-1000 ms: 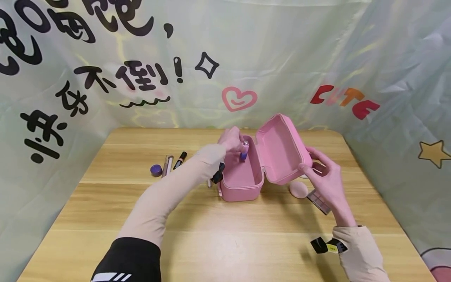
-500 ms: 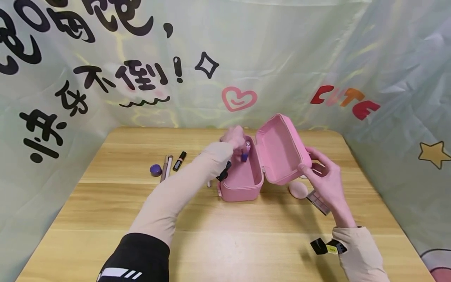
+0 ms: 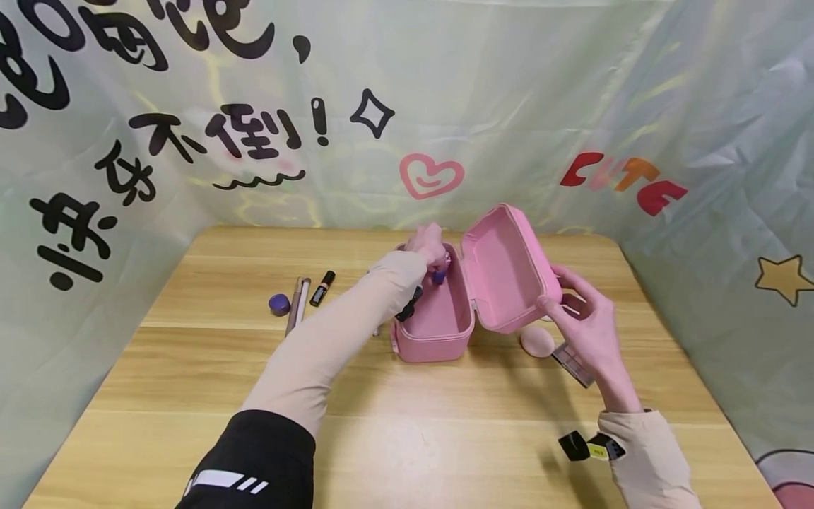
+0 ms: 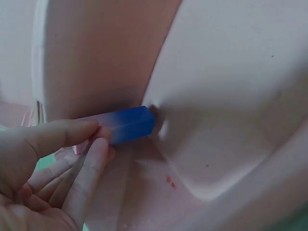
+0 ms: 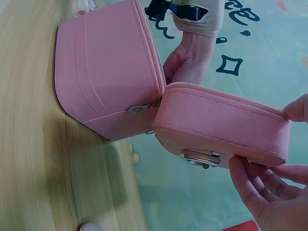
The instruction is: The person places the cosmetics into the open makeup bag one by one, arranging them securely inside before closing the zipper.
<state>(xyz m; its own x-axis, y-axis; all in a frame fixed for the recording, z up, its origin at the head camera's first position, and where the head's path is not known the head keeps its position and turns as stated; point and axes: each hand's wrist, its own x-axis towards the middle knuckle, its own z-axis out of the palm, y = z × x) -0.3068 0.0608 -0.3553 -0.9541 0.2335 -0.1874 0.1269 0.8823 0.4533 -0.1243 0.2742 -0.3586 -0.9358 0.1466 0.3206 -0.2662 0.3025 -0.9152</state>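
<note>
A pink zip-up cosmetic case [image 3: 435,348] stands on the table with its lid [image 3: 506,272] swung up to the right. My left hand [image 3: 427,245] reaches down into the case from the back left. Between thumb and fingers it pinches a slim squared cosmetic tube [image 4: 132,124], lilac fading to blue. In the left wrist view the tube's blue end points at the inner wall near a corner. My right hand [image 3: 588,329] holds the lid's outer edge, thumb on the rim and fingers behind. The right wrist view shows the lid's outside with a metal clasp [image 5: 202,158].
Left of the case lie a small purple-lidded jar [image 3: 278,305], two slim sticks [image 3: 302,300] and a black tube [image 3: 323,288]. A round pale pink puff [image 3: 537,341] and a makeup palette [image 3: 574,365] lie under the right hand. A printed curtain [image 3: 509,106] hangs behind the table.
My left hand has moved slightly right and lower into the case with the tube, which is now more covered by the fingers. The right hand and lid stay almost still.
</note>
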